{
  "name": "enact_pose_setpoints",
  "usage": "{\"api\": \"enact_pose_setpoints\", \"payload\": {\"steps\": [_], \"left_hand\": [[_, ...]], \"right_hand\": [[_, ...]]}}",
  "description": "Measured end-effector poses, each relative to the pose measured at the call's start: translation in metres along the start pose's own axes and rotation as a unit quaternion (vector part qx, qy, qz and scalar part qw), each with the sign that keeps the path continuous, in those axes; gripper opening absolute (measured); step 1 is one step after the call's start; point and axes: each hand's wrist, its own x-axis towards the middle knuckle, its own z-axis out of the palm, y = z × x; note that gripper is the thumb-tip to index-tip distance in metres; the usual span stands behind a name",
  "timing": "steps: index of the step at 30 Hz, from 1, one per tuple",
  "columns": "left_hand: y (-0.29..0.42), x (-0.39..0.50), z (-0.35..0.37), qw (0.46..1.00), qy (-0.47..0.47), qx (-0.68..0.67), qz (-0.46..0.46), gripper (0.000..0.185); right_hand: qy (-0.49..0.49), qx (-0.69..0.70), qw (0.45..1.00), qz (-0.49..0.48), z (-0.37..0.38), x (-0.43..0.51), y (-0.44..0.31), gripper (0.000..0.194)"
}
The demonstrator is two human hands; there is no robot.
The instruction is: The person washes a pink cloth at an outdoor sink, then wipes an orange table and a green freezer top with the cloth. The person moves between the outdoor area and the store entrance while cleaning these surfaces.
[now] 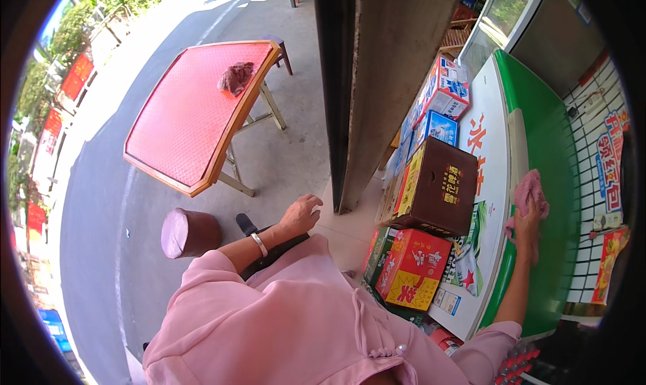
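My right hand (527, 224) is closed on a pink cloth (532, 189), which rests against the green lid (547, 147) of a white chest freezer close to its pale edge strip. My left hand (302, 214) hangs free in front of my body, fingers apart and slightly curled, with a silver bangle at the wrist. It touches nothing that I can see. A dark metal post (373, 82) stands just beyond it. The freezer's white front (497, 193) bears large red writing and a beer picture.
Beer cartons, including a brown one (444, 188) and a red one (416, 264), are stacked against the freezer. Outside stands a red-topped table (197, 112) with a crumpled brownish cloth (236, 78) on it. A round stool (191, 232) sits left of me; a road runs beyond.
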Motion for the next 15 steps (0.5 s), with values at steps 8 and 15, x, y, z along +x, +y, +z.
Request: {"api": "enact_pose_setpoints", "payload": {"steps": [8, 15], "left_hand": [[-0.180, 0.079, -0.098, 0.988, 0.140, 0.044, -0.044, 0.038], [-0.318, 0.126, -0.197, 0.954, 0.259, 0.063, -0.133, 0.053]], "right_hand": [[-0.014, -0.021, 0.997, -0.072, 0.001, -0.036, -0.135, 0.040], [-0.275, 0.232, 0.933, 0.013, 0.085, -0.165, -0.399, 0.034]]}}
